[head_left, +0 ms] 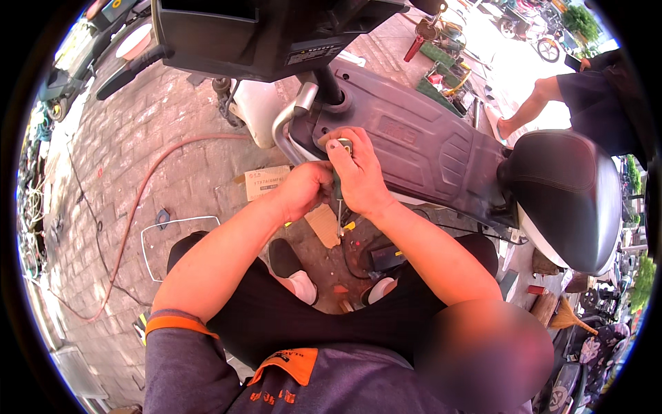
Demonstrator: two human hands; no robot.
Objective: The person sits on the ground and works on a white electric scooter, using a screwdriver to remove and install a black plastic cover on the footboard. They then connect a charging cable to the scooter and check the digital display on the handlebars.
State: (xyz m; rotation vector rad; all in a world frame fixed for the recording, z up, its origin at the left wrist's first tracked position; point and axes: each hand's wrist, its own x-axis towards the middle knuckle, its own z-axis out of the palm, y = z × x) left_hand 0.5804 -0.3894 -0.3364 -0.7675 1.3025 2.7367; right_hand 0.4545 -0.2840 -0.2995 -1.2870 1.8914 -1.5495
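My right hand (358,176) is closed, thumb on top, around what looks like a screwdriver (340,215); its thin metal shaft points back toward me below the hand. Against it sits my left hand (303,190), its fingers curled in; whatever they pinch is hidden. Both hands are at the near front edge of an electric scooter's dark footboard (407,138), close to the steering column (328,86). A curved silver metal tube (281,131) rises just left of them.
Beyond the column are the scooter's dark front panel (276,34) and black seat (562,193). Cardboard (267,181) lies on the brick paving, near a reddish hose (148,181). Tools lie on a green mat (441,90). Another person's leg (527,107) is at the far right.
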